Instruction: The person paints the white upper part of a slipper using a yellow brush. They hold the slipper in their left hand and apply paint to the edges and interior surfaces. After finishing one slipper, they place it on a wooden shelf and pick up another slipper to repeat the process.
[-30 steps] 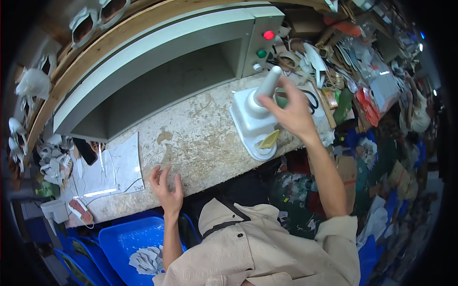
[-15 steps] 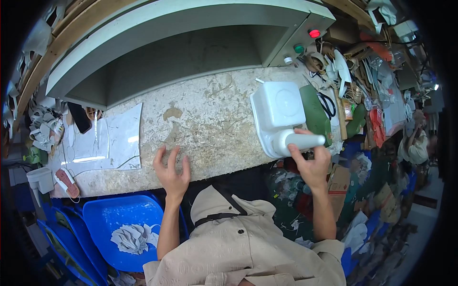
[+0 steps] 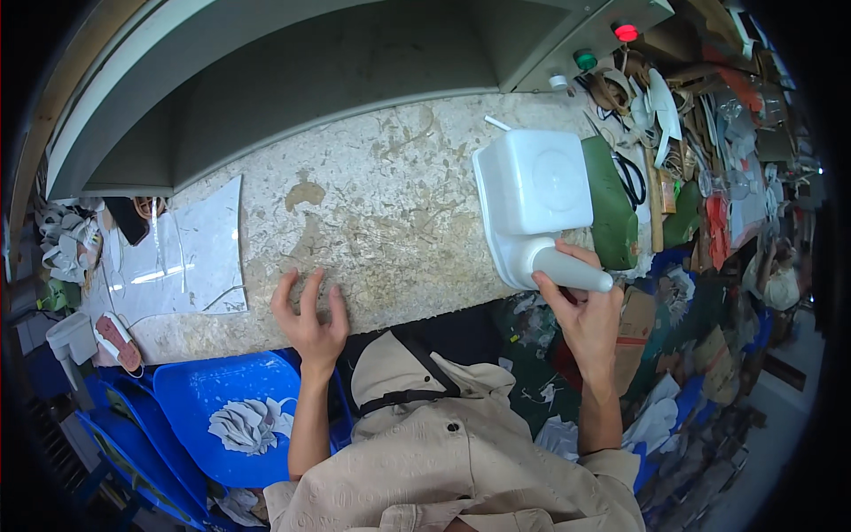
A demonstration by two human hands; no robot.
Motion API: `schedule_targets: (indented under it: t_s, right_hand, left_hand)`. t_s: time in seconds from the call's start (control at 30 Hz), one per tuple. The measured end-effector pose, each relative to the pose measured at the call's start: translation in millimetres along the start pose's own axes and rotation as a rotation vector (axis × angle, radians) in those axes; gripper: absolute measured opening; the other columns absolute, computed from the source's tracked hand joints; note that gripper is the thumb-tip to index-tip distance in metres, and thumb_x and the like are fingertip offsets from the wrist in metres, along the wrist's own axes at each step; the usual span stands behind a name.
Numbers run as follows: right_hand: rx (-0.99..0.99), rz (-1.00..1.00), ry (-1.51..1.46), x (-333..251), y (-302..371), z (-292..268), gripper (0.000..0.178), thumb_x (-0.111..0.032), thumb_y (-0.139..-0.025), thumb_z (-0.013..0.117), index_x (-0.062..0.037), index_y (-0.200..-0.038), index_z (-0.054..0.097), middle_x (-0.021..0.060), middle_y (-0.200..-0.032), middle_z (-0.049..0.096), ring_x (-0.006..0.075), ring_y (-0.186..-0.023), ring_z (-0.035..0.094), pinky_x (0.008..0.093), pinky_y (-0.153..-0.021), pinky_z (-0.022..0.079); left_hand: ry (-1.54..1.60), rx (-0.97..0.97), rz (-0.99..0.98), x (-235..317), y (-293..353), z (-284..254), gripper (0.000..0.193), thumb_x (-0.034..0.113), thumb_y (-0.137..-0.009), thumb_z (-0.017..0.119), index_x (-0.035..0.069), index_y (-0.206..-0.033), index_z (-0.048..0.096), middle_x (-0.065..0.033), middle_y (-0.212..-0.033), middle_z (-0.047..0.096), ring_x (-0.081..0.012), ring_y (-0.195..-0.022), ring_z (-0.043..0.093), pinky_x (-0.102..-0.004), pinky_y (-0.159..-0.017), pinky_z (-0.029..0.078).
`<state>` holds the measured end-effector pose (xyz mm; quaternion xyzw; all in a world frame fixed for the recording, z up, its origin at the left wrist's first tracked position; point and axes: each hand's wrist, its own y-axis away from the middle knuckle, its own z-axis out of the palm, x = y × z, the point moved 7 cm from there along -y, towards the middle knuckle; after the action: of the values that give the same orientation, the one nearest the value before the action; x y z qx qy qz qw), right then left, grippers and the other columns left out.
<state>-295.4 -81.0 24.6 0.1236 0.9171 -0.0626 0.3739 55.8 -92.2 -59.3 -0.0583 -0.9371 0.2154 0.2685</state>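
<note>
Toward the right of the worn, stained workbench (image 3: 372, 213) stands a white plastic pot (image 3: 539, 182) with a square, box-shaped body and a short neck at its near end. Out of that neck slants a white cone-shaped handle (image 3: 572, 270), its narrow tip pointing right. My right hand (image 3: 587, 324) has thumb and fingers closed around this handle, which is still seated at the neck. At the front edge of the bench, my left hand (image 3: 310, 321) is held with fingers spread and nothing in them.
A grey metal cabinet (image 3: 346, 84) with lit buttons spans the back. White sheets (image 3: 191, 248) and a dark phone (image 3: 127, 220) lie left. Right of the pot are green pieces (image 3: 612, 208) and black-handled scissors (image 3: 631, 182). A blue tray (image 3: 182, 390) holds white pieces (image 3: 248, 426) below the bench.
The view has shifted, bringing the bench and pot a little closer. My right hand keeps its hold on the cone-shaped handle, and my left hand stays spread at the bench edge.
</note>
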Motion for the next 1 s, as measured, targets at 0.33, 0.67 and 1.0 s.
schedule_targets:
  t_s: [0.33, 0.67, 1.0]
  right_hand:
    - [0.091, -0.171, -0.068, 22, 15, 6, 0.057, -0.016, -0.083, 0.078, 0.0028, -0.131, 0.054, 0.0256, -0.113, 0.066, 0.0359, -0.097, 0.069, 0.0370, -0.081, 0.054]
    - [0.028, 0.167, -0.273, 87, 138, 1, 0.029, -0.008, -0.096, 0.063, 0.0034, -0.122, 0.060, 0.0176, -0.114, 0.068, 0.0245, -0.098, 0.067, 0.0335, -0.085, 0.055]
    - [-0.213, 0.132, -0.241, 48, 142, 28, 0.035, -0.015, -0.098, 0.061, 0.0023, -0.128, 0.058, 0.0196, -0.117, 0.067, 0.0253, -0.104, 0.066, 0.0335, -0.089, 0.052]
  left_hand:
    - [0.609, -0.360, 0.192, 130, -90, 58, 0.085, 0.018, -0.074, 0.077, 0.006, -0.146, 0.035, -0.0268, -0.150, 0.028, -0.0441, -0.142, 0.024, -0.0517, -0.115, 0.025]
    - [0.848, -0.414, 0.524, 161, -117, 123, 0.106, 0.046, -0.053, 0.088, 0.012, -0.141, 0.042, -0.0313, -0.134, 0.037, -0.0517, -0.127, 0.037, -0.0499, -0.107, 0.034]
    - [1.108, -0.238, -0.245, -7, -96, -33, 0.111, 0.038, -0.059, 0.092, 0.014, -0.149, 0.031, -0.0204, -0.140, 0.040, -0.0367, -0.127, 0.045, -0.0503, -0.109, 0.042]
